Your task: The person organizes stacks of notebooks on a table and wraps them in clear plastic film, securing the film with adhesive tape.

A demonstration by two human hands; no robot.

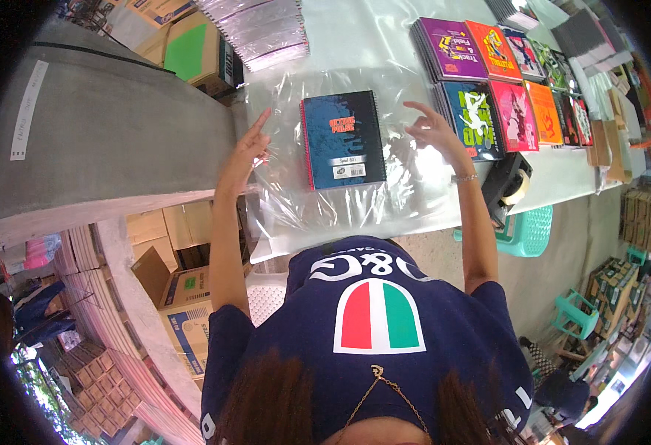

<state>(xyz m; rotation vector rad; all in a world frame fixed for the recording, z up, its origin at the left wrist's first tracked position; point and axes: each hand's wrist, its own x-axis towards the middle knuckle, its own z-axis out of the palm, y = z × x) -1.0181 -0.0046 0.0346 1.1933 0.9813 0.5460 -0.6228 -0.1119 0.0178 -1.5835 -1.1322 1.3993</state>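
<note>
A blue-and-black spiral notebook [342,139] with a reddish left edge lies in front of me, coil on its right. Under and around it spreads clear plastic film [281,200], wrinkled and shiny. My left hand [250,150] is over the film's left part, apart from the notebook, its index finger stretched out. Across from it, right of the notebook, my right hand [435,133] has its fingers spread. Neither hand touches the notebook, and I see nothing held in either; whether the fingertips touch the film is unclear.
Stacked notebooks with purple [451,48], orange and pink covers stand at the right. A tape dispenser [511,185] sits at the table's right front. Wrapped notebooks [259,33] are piled at the back. A grey concrete ledge [118,126] borders the left, beside a cardboard box [192,52].
</note>
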